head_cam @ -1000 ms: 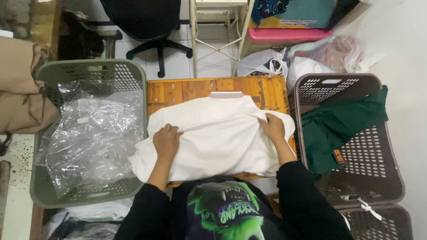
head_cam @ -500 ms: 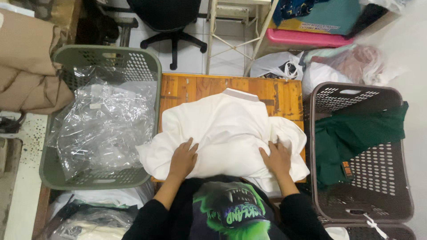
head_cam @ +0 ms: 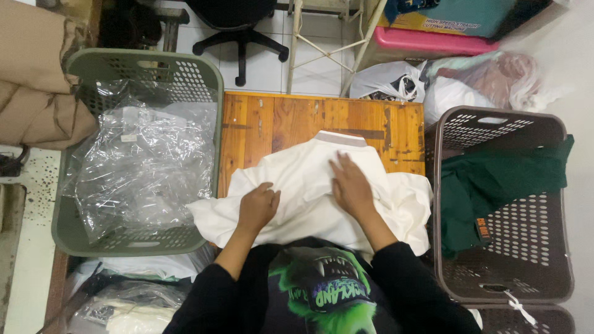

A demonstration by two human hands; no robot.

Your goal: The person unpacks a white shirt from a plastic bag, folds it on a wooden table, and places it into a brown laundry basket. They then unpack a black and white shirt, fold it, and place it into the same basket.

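A cream white shirt (head_cam: 309,179) lies spread on a small wooden table (head_cam: 278,120), collar toward the far side. My left hand (head_cam: 258,207) rests on the shirt's left part with fingers curled into the cloth. My right hand (head_cam: 349,185) lies flat, fingers apart, on the middle of the shirt just below the collar. Both arms wear black sleeves.
A green basket (head_cam: 74,229) full of clear plastic bags stands left of the table. A brown basket (head_cam: 544,247) with a dark green garment (head_cam: 495,185) stands on the right. An office chair (head_cam: 238,28), a pink bin and filled bags sit beyond the table.
Both hands have moved inward from the shirt's outer edges toward its middle. The right hand now lies up near the collar. The shirt's sides look folded in.
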